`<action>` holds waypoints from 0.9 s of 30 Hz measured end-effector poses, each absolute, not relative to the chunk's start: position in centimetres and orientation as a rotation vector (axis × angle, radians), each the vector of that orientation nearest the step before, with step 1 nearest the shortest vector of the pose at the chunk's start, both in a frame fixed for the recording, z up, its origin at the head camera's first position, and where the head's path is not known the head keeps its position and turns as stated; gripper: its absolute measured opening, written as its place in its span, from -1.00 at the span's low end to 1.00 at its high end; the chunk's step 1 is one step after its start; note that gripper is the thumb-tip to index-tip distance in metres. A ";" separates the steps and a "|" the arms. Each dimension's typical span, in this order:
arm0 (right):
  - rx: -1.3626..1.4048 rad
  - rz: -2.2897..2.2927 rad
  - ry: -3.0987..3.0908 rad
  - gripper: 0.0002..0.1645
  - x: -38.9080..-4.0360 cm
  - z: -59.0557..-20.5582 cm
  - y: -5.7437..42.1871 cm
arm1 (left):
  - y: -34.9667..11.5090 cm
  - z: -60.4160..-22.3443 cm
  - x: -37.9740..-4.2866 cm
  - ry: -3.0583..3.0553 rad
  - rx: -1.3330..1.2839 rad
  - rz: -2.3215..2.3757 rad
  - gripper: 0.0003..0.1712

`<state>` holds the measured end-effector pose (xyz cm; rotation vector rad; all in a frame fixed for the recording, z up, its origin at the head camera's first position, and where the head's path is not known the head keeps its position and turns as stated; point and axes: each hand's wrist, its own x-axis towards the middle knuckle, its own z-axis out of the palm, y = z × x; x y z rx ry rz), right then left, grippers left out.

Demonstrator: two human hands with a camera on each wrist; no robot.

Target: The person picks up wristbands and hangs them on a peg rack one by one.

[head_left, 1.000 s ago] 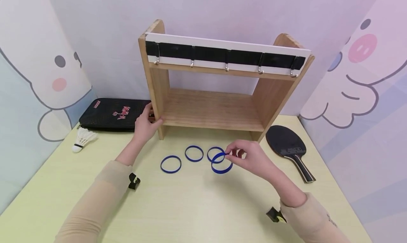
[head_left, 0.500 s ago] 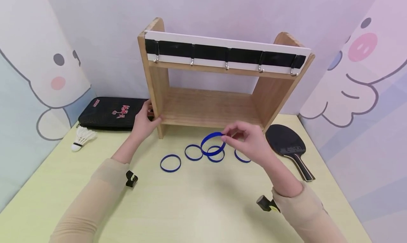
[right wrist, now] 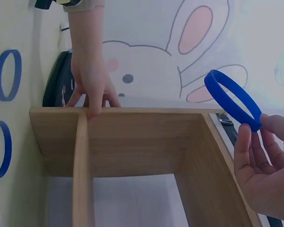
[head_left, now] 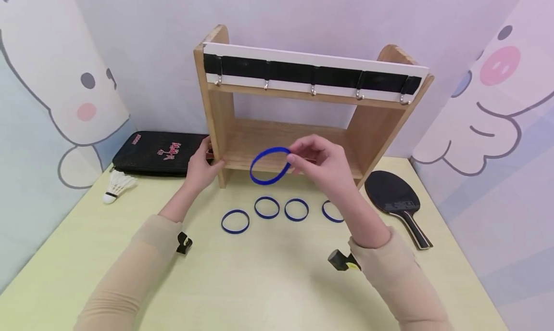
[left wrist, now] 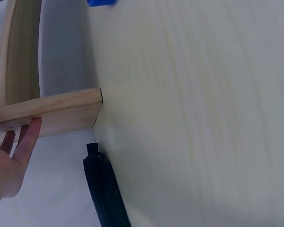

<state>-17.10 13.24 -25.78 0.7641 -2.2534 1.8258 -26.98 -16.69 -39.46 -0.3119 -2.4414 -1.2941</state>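
My right hand pinches a blue silicone wristband between thumb and fingers, lifted in front of the wooden rack's shelf board. In the right wrist view, the wristband tilts up from the fingertips. At the rack's left side panel, my left hand grips the edge, thumb in front and fingers on the outer face. Several more blue wristbands lie on the table before the rack, the rightmost partly hidden by the right forearm. Along the rack's top front, a black-and-white strip carries several small metal hooks.
A black zippered case lies left of the rack, with a white shuttlecock in front of it. On the right rests a black table tennis bat. Walls with cartoon figures stand behind and at both sides of the table.
My right hand has raised the pinched wristband from just over the table, up and to the left, to the level of the shelf board. My left hand stays on the rack.
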 end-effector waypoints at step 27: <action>0.625 2.491 -1.556 -0.87 -22.1 -23.6 2.8 | -16.8 -39.5 -26.9 -2.408 -0.351 -1.306 -0.18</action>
